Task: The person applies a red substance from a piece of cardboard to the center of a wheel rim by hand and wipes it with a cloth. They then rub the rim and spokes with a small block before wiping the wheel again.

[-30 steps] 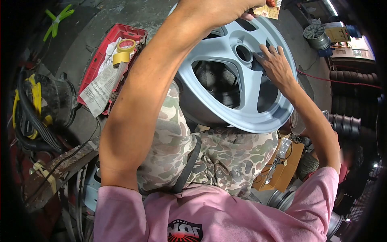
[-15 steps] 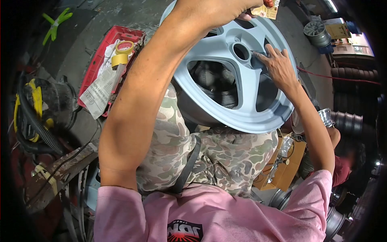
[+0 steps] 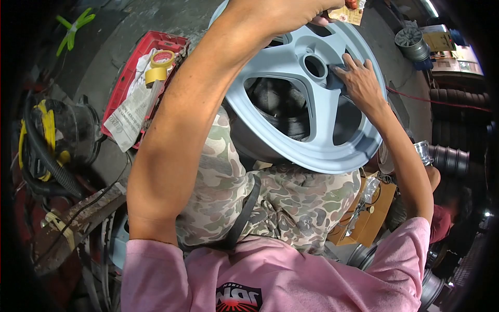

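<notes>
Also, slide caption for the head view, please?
Right hand on a round, pale-blue spoked wheel beside its hub hole; left hand near its far side, by tan printed paper.

Through the head camera I'm looking into a workshop for car wheels. A pale blue wheel [image 3: 322,114] fills the middle of my view, a bare metal wheel [image 3: 412,44] stands farther off at upper right, and I can see more rims [image 3: 450,160] below that. A red tray [image 3: 120,88] holds masking tape [image 3: 156,77] and newspaper [image 3: 127,117], on a worn grey floor [image 3: 171,15].
</notes>
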Tool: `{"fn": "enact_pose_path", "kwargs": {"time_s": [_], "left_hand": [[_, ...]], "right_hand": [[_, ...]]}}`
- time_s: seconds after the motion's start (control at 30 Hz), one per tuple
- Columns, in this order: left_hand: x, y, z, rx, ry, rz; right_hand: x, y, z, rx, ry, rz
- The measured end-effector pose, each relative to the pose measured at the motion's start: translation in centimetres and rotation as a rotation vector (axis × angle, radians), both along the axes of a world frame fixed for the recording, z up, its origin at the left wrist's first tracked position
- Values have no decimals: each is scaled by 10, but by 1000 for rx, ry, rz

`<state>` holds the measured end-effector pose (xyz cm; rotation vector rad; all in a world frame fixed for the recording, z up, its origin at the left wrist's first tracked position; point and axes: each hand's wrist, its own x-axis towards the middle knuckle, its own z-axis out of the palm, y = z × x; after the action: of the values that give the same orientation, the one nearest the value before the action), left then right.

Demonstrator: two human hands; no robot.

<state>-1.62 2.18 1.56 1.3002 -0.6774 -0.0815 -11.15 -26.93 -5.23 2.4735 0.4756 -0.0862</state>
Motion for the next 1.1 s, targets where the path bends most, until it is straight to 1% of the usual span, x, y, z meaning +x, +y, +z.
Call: {"fn": "enact_pose_path", "kwargs": {"time_s": [0.07, 0.1, 0.17, 0.2, 0.27, 0.4, 0.47, 0.5, 0.57, 0.6, 0.63, 0.7, 0.73, 0.77, 0.8, 0.87, 0.9, 0.97, 1.0, 1.03, 1.07, 1.1], "left_hand": [[-5, -1, 10, 108, 111, 56], [-5, -1, 8, 108, 109, 51], [-4, 1, 3, 19, 41, -22], [-3, -1, 4, 21, 40, -21], [-3, -6, 7, 132, 84, 58], [-3, -5, 4, 95, 116, 45], [-4, 1, 2, 46, 43, 32], [-4, 1, 2, 46, 43, 31], [-2, 1, 0, 12, 88, 18], [1, 1, -3, 9, 90, 21], [6, 0, -5, 8, 104, 17], [10, 0, -7, 5, 119, 16], [10, 1, -7, 20, 154, 32], [10, 1, -6, 36, 188, 47], [10, 3, -8, 35, 187, 47], [11, 6, -12, -28, 175, -25], [11, 5, -13, -26, 172, -25], [12, -2, -12, 50, 301, -28], [11, -3, -13, 52, 294, -31], [9, -4, -13, -25, 355, -130], [8, -5, -13, -104, 414, -230], [8, -6, -15, -104, 404, -235]], "right_hand": [[-4, 1, 1, 50, -6, -10], [-4, 1, 1, 50, -8, -15], [-2, 4, 0, 33, -37, -25], [0, 4, -1, 35, -38, -24], [4, 3, -3, 21, -44, -30], [8, 4, -2, 33, -26, -32], [7, 1, 2, 124, -9, -22], [4, -2, 7, 124, -9, -23], [-6, -6, 28, 355, -84, -114], [-13, 5, 50, 444, -78, -252], [-20, -15, 50, 494, -198, -201], [-37, -41, 55, 502, -313, -205], [-46, -54, 53, 500, -312, -204], [-55, -67, 48, 594, -307, -255], [-61, -69, 47, 687, -302, -305], [-71, -68, 45, 721, -272, -336], [-75, -63, 45, 755, -240, -367], [-73, -34, 50, 792, -270, -334], [-70, -17, 55, 836, -268, -285], [-66, -1, 60, 879, -267, -235], [-62, 11, 62, 912, -329, -123], [-59, 23, 66, 910, -340, -122]]}}
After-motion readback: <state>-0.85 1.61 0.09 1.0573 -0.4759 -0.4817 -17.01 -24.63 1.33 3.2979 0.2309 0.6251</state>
